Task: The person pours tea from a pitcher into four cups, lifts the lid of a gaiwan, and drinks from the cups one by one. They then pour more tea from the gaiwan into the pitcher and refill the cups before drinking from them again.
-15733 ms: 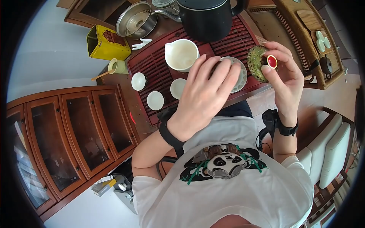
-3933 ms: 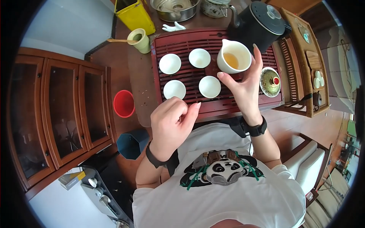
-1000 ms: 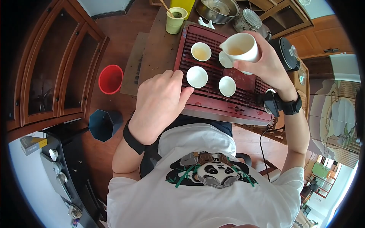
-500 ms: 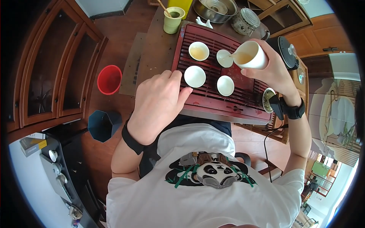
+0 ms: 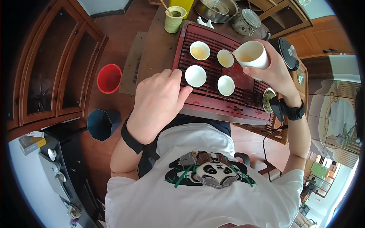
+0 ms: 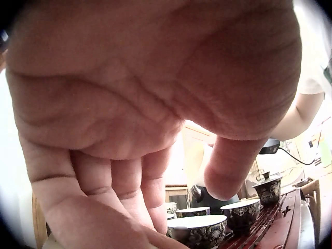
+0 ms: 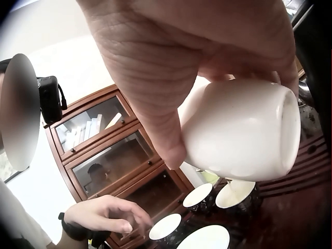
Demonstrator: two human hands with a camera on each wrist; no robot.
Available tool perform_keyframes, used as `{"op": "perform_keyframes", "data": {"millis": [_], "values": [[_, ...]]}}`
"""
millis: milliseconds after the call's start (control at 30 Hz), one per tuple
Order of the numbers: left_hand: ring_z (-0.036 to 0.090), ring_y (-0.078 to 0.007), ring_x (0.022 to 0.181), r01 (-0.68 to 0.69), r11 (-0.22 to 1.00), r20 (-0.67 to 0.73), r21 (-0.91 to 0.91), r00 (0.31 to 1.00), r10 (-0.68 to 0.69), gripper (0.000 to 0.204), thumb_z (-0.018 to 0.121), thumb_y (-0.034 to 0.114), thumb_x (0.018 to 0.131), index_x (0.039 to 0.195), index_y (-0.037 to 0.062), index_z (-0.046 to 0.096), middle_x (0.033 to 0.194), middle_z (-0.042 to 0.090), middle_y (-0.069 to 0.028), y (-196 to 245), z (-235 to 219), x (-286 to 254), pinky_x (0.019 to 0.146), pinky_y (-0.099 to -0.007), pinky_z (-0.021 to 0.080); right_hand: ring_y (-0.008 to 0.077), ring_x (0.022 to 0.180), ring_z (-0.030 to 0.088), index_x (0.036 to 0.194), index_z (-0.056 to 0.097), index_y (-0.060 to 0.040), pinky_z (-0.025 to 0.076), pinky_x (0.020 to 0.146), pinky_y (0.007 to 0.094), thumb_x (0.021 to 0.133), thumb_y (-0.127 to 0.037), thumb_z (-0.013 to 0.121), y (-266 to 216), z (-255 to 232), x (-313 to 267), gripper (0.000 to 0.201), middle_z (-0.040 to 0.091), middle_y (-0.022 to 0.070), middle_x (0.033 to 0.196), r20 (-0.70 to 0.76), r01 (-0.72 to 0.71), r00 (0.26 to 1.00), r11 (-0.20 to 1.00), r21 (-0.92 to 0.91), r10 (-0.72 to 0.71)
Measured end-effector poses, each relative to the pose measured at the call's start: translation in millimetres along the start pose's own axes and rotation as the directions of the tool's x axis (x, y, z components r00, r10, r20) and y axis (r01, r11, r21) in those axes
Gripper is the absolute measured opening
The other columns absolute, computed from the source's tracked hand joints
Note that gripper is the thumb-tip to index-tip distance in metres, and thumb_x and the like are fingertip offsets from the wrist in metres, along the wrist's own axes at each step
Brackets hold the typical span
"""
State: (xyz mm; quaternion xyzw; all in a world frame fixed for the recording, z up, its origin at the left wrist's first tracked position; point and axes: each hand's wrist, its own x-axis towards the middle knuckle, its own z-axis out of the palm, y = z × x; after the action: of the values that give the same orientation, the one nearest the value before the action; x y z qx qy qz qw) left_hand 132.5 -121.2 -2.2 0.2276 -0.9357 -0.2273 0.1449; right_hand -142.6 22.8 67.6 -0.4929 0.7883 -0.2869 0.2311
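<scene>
My right hand (image 5: 278, 71) grips a white pitcher (image 5: 255, 54) around its body, tilted with its spout to the left. A thin stream of tea falls from the spout into the back right teacup (image 5: 225, 59), which holds pale tea. Tea also lies in the back left teacup (image 5: 200, 51). The front left teacup (image 5: 195, 76) and front right teacup (image 5: 226, 86) show white insides. In the left wrist view the cups have dark patterned outsides. My left hand (image 5: 157, 102) holds nothing; its fingers are loosely bent beside the front left cup, near the tray's left edge.
The cups stand on a red slatted tea tray (image 5: 213, 105). A lidded bowl (image 5: 268, 100) sits at its right end, partly behind my wrist. Behind are a black kettle (image 5: 286, 53), a glass jar (image 5: 246, 22), a steel basin (image 5: 216, 10) and a green pot (image 5: 175, 22).
The pitcher has moved right and tipped further, and tea has started flowing into the back right cup, whose level has risen. My left hand has stayed nearly still.
</scene>
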Motion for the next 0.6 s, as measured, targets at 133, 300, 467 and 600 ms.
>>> {"op": "perform_keyframes", "data": {"millis": [133,300,467,600], "values": [[0.066,-0.033,0.074,-0.007,1.0,-0.001,0.003,1.0,0.007,0.028,0.074,0.026,0.09,0.104,0.003,0.065,0.083,0.064,-0.0118,-1.0,-0.7,0.1,0.066,-0.043,0.052,0.0179,0.112,0.063,0.138,0.052,0.0008,0.05,0.102,0.0336,0.075,-0.026,0.092,-2.2,4.4,-1.3,0.079,0.067,0.0096,0.119,0.006,0.016,1.0,1.0,0.026,-0.017],[0.067,-0.0332,0.075,-0.006,1.0,0.005,0.003,1.0,0.006,0.029,0.074,0.026,0.09,0.104,0.0029,0.066,0.084,0.065,-0.0118,-1.2,0.4,0.2,0.066,-0.0432,0.053,0.0171,0.114,0.062,0.137,0.052,0.0005,0.049,0.103,0.0331,0.075,-0.023,0.092,-5.7,15.5,-3.5,0.078,0.066,0.0093,0.121,0.036,0.071,0.996,0.99,0.121,-0.076],[0.068,-0.0339,0.077,0.005,1.0,0.027,0.009,1.0,-0.006,0.03,0.074,0.027,0.09,0.105,0.0026,0.066,0.086,0.066,-0.0124,0.1,0.8,0.0,0.068,-0.0438,0.054,0.0176,0.114,0.063,0.136,0.054,-0.0004,0.049,0.102,0.0331,0.072,-0.02,0.093,-15.2,33.8,-6.2,0.077,0.066,0.0096,0.12,0.102,0.15,0.981,0.976,0.157,-0.167],[0.068,-0.0343,0.079,0.016,1.0,0.052,0.0,0.999,-0.016,0.031,0.074,0.027,0.09,0.106,0.0017,0.066,0.087,0.066,-0.013,1.8,0.2,0.0,0.069,-0.0444,0.054,0.0233,0.115,0.064,0.135,0.054,0.0005,0.049,0.102,0.0349,0.069,-0.021,0.094,-23.7,43.9,-6.0,0.08,0.066,0.0144,0.121,0.127,0.184,0.972,0.978,0.097,-0.195]]}}
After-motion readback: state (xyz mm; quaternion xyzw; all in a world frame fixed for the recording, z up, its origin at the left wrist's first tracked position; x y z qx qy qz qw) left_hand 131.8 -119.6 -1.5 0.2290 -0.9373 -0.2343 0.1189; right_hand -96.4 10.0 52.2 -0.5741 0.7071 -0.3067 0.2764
